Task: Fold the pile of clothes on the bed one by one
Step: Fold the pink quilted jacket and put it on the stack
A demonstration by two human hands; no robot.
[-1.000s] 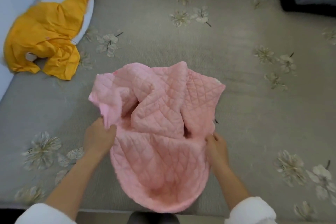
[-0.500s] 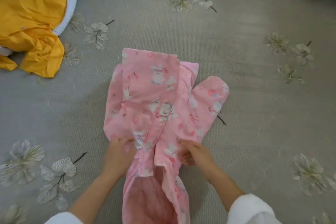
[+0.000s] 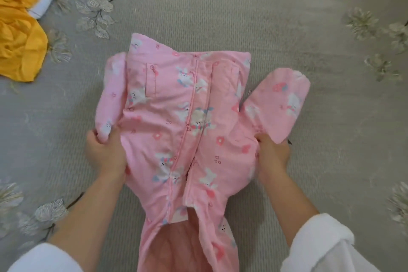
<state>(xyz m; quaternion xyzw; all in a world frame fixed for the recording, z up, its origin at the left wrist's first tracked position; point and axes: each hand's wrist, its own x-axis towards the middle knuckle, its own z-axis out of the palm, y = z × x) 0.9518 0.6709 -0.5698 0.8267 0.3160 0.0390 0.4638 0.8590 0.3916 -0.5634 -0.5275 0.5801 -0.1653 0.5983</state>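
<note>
Pink jacket (image 3: 176,121) on bed (image 3: 220,17) | left hand (image 3: 106,154) grips 9 o'clock side | right hand (image 3: 272,157) grips 3 o'clock side

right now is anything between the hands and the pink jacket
Nothing visible does. The left hand grips the pink jacket at the base of one sleeve, and the right hand grips it at the other. The yellow garment lies apart, at the far left.

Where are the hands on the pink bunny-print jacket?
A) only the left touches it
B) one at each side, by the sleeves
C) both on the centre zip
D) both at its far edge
B: the left hand grips the pink jacket by one sleeve, the right hand by the other.
</note>
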